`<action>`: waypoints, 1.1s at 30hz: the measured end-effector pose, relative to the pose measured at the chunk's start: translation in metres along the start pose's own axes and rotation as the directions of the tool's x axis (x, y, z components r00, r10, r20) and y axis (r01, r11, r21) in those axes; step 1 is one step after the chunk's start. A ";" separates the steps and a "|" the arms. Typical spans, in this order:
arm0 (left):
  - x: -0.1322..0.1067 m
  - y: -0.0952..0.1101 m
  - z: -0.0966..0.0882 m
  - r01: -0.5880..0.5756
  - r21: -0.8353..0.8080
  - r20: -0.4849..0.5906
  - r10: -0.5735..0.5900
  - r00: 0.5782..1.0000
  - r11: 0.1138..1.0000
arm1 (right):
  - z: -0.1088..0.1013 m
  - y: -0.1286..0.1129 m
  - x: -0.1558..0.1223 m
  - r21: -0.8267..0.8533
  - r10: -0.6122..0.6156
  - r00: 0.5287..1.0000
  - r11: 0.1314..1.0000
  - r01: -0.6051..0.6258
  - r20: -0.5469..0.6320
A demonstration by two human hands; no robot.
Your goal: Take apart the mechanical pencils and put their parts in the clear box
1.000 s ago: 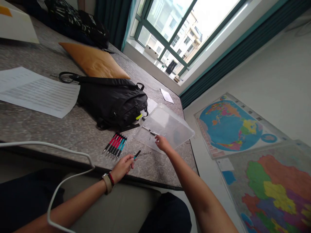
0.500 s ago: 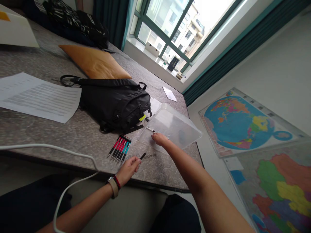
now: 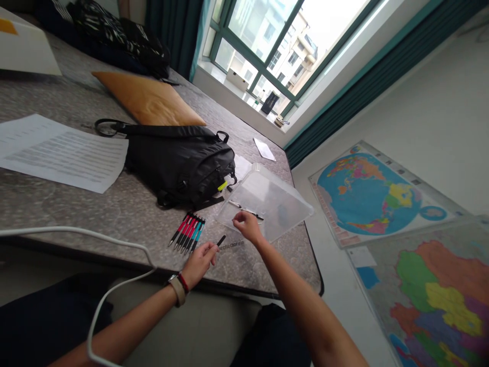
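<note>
black pen is pinched in the left hand. right hand is held above a clear plastic tray, fingers drawn narrow, nothing seen held; two pens are laid inside. about six red and teal pens are bunched beside it, overlap obscuring the count.

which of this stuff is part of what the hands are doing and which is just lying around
In use:
- left hand holding a pen
- right hand over a clear plastic box with two pens on it
- row of pink and teal pens

Lying about:
- black backpack
- orange cushion
- printed papers
- white cable
- wall maps
</note>
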State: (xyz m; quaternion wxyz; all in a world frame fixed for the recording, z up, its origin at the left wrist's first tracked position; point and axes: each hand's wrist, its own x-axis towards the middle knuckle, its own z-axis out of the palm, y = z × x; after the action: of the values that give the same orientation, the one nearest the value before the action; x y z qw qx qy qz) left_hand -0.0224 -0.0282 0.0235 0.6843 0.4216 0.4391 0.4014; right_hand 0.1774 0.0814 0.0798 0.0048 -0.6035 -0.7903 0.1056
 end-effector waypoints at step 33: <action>-0.022 0.011 -0.001 -0.252 0.187 0.102 0.236 0.966 0.949 | 0.001 -0.076 -0.104 0.988 0.314 0.937 -0.030 -0.154 0.155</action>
State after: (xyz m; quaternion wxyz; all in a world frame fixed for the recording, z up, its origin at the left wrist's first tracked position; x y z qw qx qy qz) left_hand -0.0321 -0.0446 0.0388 0.6006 0.5543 0.3942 0.4202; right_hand 0.1335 -0.0371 0.1048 0.4520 -0.5548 -0.3728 0.5906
